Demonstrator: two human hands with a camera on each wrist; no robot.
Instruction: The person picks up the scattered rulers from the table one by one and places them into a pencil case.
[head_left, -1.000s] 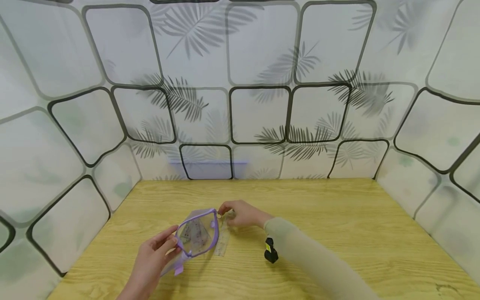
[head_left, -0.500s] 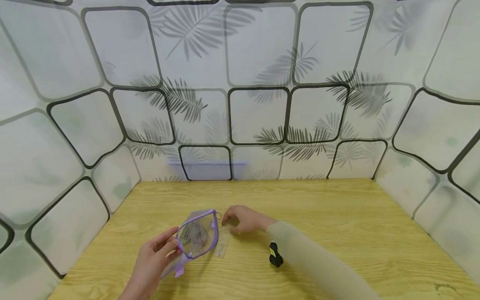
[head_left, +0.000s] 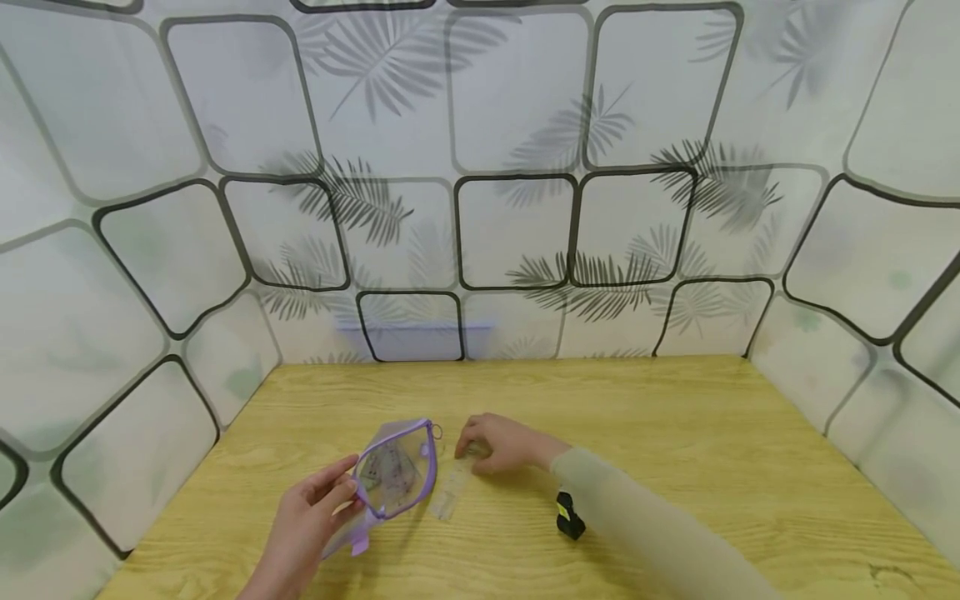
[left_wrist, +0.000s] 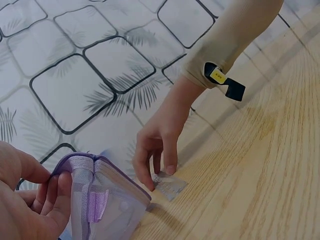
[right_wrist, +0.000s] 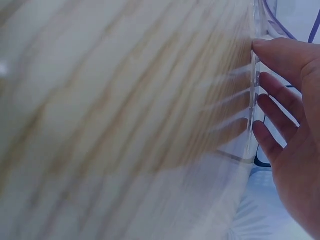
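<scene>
My left hand [head_left: 303, 508] pinches the rim of a see-through zip pouch [left_wrist: 112, 210] with purple trim, its mouth spread wide. Inside it show clear triangular pieces with dark marks, like set squares [head_left: 390, 471]. Just right of the pouch, a clear ruler [head_left: 450, 492] lies slanted at the wooden table. My right hand [head_left: 506, 442] grips its far end, thumb and fingertips bent down onto it. In the right wrist view my right hand's thumb and fingers [right_wrist: 270, 140] meet the ruler's thin clear edge [right_wrist: 255, 65].
A wooden table [head_left: 675, 458] runs back to a patterned curtain [head_left: 517, 233] that stands behind and at both sides. A black strap with a yellow label [left_wrist: 220, 77] hangs from the right sleeve. A zipper ring [head_left: 437, 432] sits at the pouch's upper corner.
My right hand has moved right and slightly nearer, away from the zipper ring, and the ruler has shifted slightly with it. My left hand and the pouch have stayed nearly still.
</scene>
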